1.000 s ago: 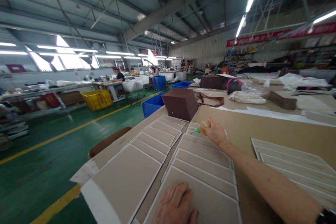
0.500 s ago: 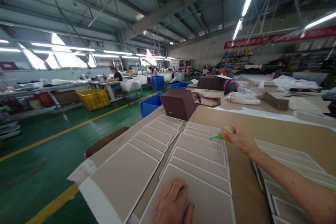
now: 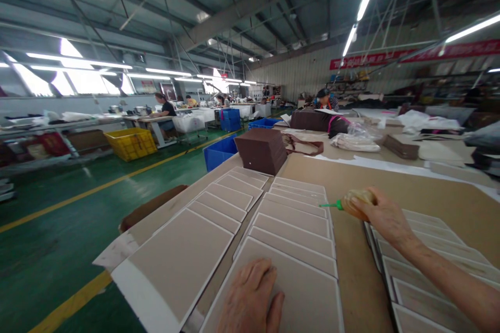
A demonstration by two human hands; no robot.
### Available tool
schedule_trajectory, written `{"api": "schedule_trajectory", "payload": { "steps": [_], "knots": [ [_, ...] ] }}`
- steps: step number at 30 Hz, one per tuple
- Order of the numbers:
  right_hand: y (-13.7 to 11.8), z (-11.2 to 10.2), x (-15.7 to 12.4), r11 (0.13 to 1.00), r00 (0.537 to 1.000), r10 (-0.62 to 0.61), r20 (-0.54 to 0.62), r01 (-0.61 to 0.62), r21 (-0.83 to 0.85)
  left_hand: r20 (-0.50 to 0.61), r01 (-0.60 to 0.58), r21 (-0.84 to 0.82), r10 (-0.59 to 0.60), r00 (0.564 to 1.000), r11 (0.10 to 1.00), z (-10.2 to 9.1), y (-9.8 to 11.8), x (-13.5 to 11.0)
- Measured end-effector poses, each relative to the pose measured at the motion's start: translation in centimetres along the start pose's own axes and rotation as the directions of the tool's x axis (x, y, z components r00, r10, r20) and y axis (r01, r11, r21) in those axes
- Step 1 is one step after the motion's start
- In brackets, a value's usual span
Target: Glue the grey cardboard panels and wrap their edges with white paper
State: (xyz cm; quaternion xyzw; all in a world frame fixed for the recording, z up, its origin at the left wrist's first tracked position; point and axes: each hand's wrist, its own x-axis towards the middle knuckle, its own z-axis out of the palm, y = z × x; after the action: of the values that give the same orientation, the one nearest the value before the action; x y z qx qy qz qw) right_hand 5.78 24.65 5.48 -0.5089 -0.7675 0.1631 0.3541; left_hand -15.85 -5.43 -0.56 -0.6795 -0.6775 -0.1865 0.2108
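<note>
Left hand (image 3: 250, 299) is lying open and flat on the nearest beige board (image 3: 291, 286), one of a overlapping row of white-edged boards running up the middle of the bench (image 3: 351, 177). Right hand (image 3: 385, 218) is closed around an amber squeeze bottle (image 3: 356, 204), holding it sideways above a second overlapping row (image 3: 425, 270), with its green nozzle (image 3: 330, 205) pointing left toward the middle row, not touching it. A third row (image 3: 175, 255) is lying further left. A stack of brown boards (image 3: 261, 151) is sitting at the bench's far end beside a blue crate (image 3: 219, 152).
</note>
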Motion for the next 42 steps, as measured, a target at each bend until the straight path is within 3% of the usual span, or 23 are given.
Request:
{"api": "schedule_trajectory", "payload": {
  "steps": [14, 20, 34, 42],
  "knots": [
    [0.2, 0.5, -0.2, 0.997, 0.996, -0.063, 0.063, 0.065, -0.031, 0.008, 0.001, -0.016, -0.001, 1.0, 1.0, 0.2, 0.0, -0.2],
    [-0.7, 2.2, -0.5, 0.993, 0.991, -0.114, 0.062, 0.117, -0.033, -0.007, -0.002, -0.014, 0.002, 1.0, 1.0, 0.4, -0.3, -0.4],
    [-7.3, 7.3, 0.6, 0.971, 0.966, -0.228, 0.122, 0.235, -0.047, 0.06, 0.047, -0.091, -0.042, 0.997, 0.995, -0.1, 0.1, -0.1],
    [-10.9, 10.8, 1.6, 0.958, 0.954, -0.261, 0.148, 0.274, -0.081, 0.067, 0.109, -0.18, -0.098, 0.993, 0.978, 0.7, -0.2, -0.8]
  ]
}}
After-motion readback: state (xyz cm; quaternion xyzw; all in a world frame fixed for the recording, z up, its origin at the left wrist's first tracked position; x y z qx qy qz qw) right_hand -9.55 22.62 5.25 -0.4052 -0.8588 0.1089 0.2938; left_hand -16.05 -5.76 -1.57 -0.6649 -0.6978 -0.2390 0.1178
